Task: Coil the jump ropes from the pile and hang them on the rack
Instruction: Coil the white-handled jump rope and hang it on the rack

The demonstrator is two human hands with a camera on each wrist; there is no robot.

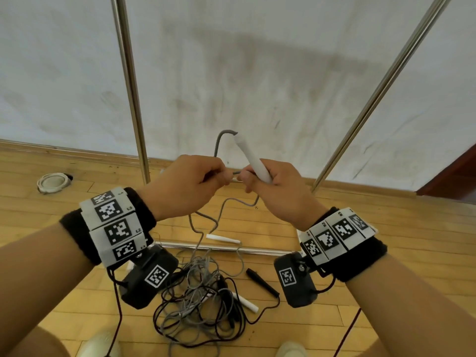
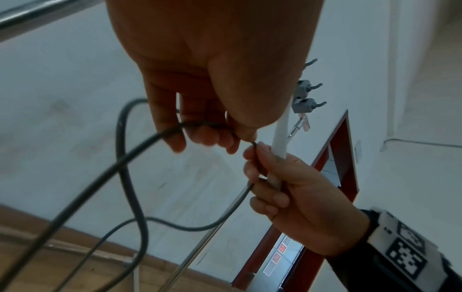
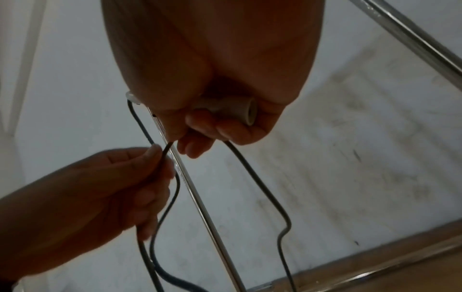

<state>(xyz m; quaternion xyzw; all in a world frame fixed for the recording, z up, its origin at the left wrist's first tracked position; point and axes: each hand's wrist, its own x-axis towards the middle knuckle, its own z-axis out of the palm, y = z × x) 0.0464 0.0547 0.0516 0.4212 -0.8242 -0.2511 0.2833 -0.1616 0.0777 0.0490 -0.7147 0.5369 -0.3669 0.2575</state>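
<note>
Right hand [image 1: 270,181] fisted round white handle [image 1: 253,158], raised chest-high, left hand [image 1: 185,181] alongside pinching grey rope [image 1: 217,145]

A scuffed, grey-streaked white wall [image 1: 257,73] meets a honey-coloured wood-plank floor [image 1: 360,228] along a wooden skirting board [image 1: 77,150]. A coiled white cable [image 1: 52,182] lies on the floor near the foot of the wall, and a dark red door frame [image 1: 453,176] stands at the wall's right end.
</note>
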